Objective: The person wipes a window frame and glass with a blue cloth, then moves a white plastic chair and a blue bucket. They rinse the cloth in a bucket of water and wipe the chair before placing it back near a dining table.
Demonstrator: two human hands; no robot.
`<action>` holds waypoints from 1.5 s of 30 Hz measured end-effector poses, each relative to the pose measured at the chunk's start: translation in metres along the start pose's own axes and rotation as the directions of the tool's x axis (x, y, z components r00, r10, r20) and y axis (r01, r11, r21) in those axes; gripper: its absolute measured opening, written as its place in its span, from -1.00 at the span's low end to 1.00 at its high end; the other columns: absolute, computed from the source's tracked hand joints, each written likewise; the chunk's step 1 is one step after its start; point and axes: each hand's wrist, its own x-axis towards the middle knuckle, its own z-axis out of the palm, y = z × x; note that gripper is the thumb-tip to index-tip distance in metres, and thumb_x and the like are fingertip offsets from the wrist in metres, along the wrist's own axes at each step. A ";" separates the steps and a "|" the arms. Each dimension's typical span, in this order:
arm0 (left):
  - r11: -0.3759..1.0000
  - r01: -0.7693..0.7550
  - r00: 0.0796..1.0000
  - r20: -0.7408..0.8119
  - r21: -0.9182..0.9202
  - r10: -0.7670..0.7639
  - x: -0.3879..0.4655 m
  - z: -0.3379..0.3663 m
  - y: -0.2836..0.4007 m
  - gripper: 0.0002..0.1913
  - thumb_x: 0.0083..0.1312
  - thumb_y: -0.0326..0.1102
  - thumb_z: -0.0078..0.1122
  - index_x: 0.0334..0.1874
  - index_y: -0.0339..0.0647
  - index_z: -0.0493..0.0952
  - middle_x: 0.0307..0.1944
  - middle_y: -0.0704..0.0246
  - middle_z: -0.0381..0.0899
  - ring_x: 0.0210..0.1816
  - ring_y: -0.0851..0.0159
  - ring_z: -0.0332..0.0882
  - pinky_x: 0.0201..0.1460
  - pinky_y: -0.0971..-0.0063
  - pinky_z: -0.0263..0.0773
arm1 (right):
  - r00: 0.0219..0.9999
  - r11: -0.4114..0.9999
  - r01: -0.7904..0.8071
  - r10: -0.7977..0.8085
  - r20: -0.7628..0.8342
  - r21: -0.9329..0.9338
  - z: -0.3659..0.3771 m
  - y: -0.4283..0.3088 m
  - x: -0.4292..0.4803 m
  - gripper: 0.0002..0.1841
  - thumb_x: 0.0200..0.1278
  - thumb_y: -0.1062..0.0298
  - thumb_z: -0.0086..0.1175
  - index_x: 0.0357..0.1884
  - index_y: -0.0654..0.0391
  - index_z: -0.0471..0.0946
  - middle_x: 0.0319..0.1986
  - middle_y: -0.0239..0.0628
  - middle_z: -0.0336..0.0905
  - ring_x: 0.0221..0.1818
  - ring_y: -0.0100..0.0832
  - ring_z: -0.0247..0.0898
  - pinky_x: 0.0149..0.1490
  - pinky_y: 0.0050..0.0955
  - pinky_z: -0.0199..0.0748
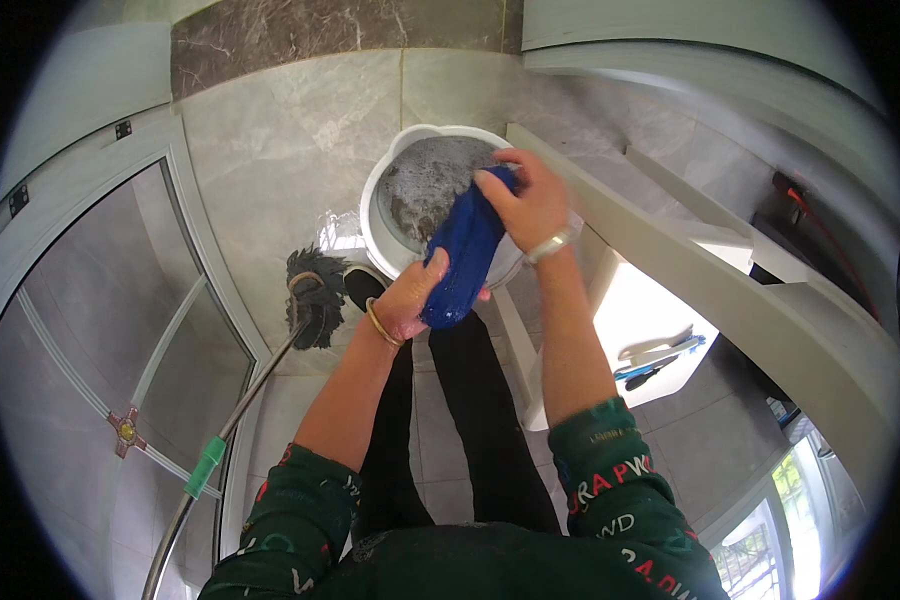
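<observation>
A wet blue cloth [465,244], bunched into a long thick roll, is held in both hands over the near right side of a white bucket [372,217]. My left hand [412,296] grips its lower end, the thumb lying along the side. At the upper end, my right hand [532,196] has its thumb and fingers around the cloth. Grey, foamy water [427,180] fills much of the bucket. The cloth and my right hand hide part of the bucket's right rim.
A mop [315,300] with a metal handle stands left of the bucket, near a glass-paned door [105,322]. A pale beam [690,270] slants across the right. Brushes [660,356] lie on a white surface [626,300] beneath it. My shoe [364,285] is close to the bucket.
</observation>
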 end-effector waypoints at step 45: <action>0.940 0.086 0.984 -0.117 -0.332 -0.132 -0.032 0.041 -0.005 -0.60 0.40 0.07 -0.11 -0.11 -0.18 0.44 -0.56 0.31 0.46 -0.68 0.36 0.34 -0.68 0.56 0.24 | 0.828 0.075 -0.514 0.306 0.471 0.855 0.047 0.057 -0.049 -0.28 0.28 -0.16 0.02 0.36 0.05 0.19 0.16 -0.17 0.38 0.12 -0.16 0.38 0.16 -0.12 0.42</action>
